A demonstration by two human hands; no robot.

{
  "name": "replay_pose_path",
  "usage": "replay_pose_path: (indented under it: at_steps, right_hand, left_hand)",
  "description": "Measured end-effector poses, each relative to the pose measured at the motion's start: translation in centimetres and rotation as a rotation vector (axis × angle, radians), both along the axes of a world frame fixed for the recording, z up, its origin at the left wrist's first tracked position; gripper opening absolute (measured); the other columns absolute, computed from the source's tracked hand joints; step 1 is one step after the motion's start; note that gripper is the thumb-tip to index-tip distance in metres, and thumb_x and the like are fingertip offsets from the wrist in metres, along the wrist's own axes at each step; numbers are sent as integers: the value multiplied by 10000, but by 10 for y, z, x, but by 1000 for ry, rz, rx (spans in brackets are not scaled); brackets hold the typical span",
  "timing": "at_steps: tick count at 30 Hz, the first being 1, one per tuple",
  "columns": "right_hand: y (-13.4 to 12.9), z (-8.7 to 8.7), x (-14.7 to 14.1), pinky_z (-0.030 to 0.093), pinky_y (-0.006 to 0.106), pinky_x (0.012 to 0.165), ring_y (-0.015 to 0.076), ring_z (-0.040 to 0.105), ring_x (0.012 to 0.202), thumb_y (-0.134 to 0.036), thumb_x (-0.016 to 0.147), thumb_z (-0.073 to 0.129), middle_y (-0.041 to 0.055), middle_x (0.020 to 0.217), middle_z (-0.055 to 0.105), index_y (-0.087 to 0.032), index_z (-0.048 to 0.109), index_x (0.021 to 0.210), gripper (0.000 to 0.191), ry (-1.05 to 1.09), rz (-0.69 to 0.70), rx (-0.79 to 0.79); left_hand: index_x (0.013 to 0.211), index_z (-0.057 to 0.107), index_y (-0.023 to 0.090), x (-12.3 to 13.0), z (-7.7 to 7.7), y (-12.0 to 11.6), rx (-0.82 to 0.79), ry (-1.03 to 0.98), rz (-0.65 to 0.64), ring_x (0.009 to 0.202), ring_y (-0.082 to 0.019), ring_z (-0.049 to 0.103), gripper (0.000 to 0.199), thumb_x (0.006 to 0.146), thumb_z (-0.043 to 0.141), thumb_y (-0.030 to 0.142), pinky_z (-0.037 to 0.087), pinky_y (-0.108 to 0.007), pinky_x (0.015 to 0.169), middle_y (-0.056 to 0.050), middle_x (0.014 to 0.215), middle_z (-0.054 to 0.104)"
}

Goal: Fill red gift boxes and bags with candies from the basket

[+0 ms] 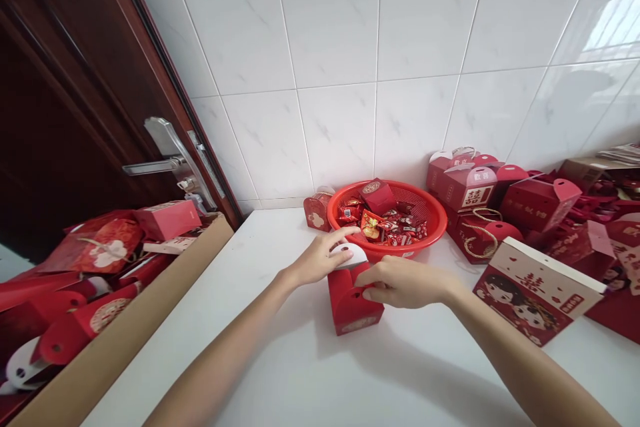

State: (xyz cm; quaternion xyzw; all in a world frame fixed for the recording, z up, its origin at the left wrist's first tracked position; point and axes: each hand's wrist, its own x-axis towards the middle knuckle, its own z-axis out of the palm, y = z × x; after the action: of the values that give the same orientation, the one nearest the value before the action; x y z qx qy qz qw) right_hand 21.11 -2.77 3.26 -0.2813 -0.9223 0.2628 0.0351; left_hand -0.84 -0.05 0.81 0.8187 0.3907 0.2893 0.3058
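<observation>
A small red gift box [356,313] stands upright on the white table, its top flaps raised. My left hand [320,259] has its thumb on the pale inner face of the far flap [353,255], with the fingers behind it. From the right, my right hand [403,280] pinches a red flap near its hole, the thumb and forefinger closed. What lies inside the box is hidden. Just beyond my hands sits a red plastic basket [437,225] of wrapped sweets [400,227], with a small dark red box [377,196] on top.
A small round-topped box [318,211] stands left of the basket. Many red gift boxes [470,187] crowd the right, with a box printed with cartoon figures [530,297] nearer me. At left, a cardboard carton [150,310] holds more boxes beside a door [65,67].
</observation>
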Motion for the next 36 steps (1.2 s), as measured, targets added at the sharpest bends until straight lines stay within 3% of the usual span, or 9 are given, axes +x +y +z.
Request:
replay_pose_path:
  at_steps: [4,6,10,19,26,29,32,34,36]
  right_hand:
    - [0,-10,-4,265,232,522,93,407,517,-318,941,575,-59,584,460,-196,640,876,153,-19,30,-63]
    - [1,-14,-9,272,232,527,104,428,535,-462,940,585,-55,594,472,-203,660,971,272,-33,26,-93]
    - [3,-21,-14,280,242,544,123,443,559,-673,910,522,-40,627,492,-215,655,1009,487,-9,-11,-49]
    - [0,-12,-2,411,254,622,156,597,579,-594,971,468,-53,617,585,-228,514,1235,454,150,-70,-200]
    - [-3,-15,-5,310,249,555,124,519,574,-505,974,484,-7,678,609,-207,514,745,377,203,-402,22]
    - [-5,-16,-5,272,254,534,123,466,580,-479,884,633,-17,672,597,-209,510,710,343,134,-454,55]
    - [-10,-13,-3,284,254,532,133,488,594,-509,835,682,-21,680,616,-219,540,753,333,92,-458,-29]
    - [-13,-11,-3,305,253,546,140,521,610,-531,885,608,-13,707,640,-220,545,771,337,97,-453,-85]
    - [-14,-11,-2,318,256,560,144,542,626,-528,947,502,0,737,652,-217,534,764,363,97,-470,-98]
  left_hand:
    - [955,746,201,6,-13,-5,-16,47,-8,953,-200,643,254,912,513,291,510,-302,871,-71,1059,689]
    - [843,754,194,9,-16,-7,-61,43,42,907,-193,654,229,871,531,238,517,-302,864,-61,981,703]
    - [850,770,183,13,-10,-7,-193,51,69,983,-219,667,184,795,595,192,516,-304,908,-53,988,749]
    - [1026,780,187,-5,10,-5,-334,102,-39,958,-212,660,313,896,548,353,497,-286,862,-43,1018,763]
    - [963,737,197,-8,-6,-19,-218,217,201,803,-198,617,422,824,621,579,455,-274,720,-38,998,723]
    - [936,675,199,-5,-7,-25,-212,275,275,652,-162,539,382,796,636,552,394,-256,586,9,779,653]
    - [963,658,203,-4,4,-28,-300,300,271,614,-152,519,287,772,634,416,373,-250,546,28,721,609]
    - [1006,666,196,-6,13,-29,-389,289,228,651,-153,559,292,752,611,329,420,-251,584,6,809,652]
    - [1084,671,184,-10,21,-29,-506,234,167,751,-167,614,370,739,587,289,487,-263,648,-50,1051,688]
